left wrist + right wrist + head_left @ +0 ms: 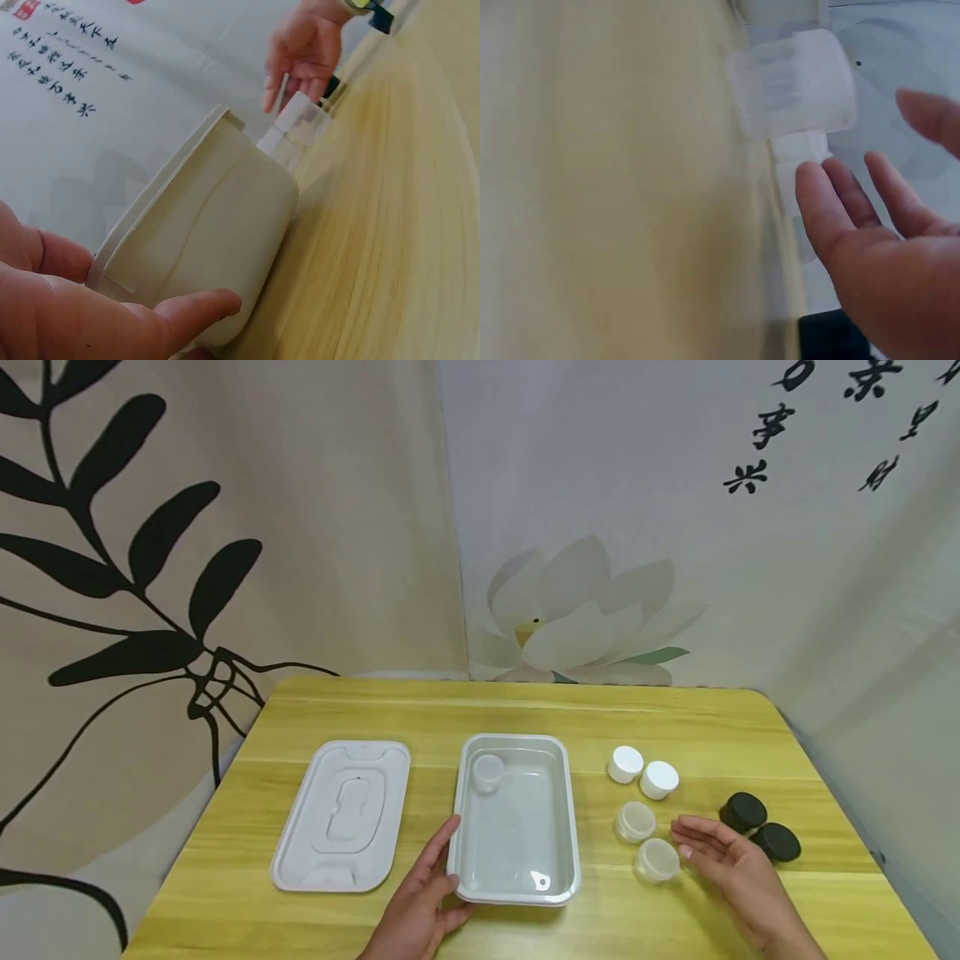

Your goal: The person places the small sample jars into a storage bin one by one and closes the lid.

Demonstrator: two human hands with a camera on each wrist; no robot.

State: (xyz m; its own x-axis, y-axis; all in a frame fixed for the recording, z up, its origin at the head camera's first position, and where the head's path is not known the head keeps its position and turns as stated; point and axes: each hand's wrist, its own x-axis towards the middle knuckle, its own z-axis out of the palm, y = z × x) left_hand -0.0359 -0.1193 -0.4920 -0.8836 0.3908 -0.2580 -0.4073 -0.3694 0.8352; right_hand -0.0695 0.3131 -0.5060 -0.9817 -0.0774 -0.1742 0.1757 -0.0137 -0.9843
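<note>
A white rectangular tray [572, 827] stands in the middle of the yellow table [450, 710], with one small translucent jar [487, 772] in its far left corner. My left hand [427, 885] rests against the tray's near left corner [225, 225], fingers relaxed. My right hand [720, 852] hovers open, palm up, just right of two translucent jars [657, 859] [635, 821]. The right wrist view shows a translucent jar [795, 82] in front of my straight fingers [832, 210], not touching.
The tray's white lid [343, 814] lies flat to the left. Two white-capped jars [625, 763] [659, 779] stand behind the translucent ones; two black caps [743, 811] [777, 842] lie right of my hand. A patterned wall cloth hangs close behind.
</note>
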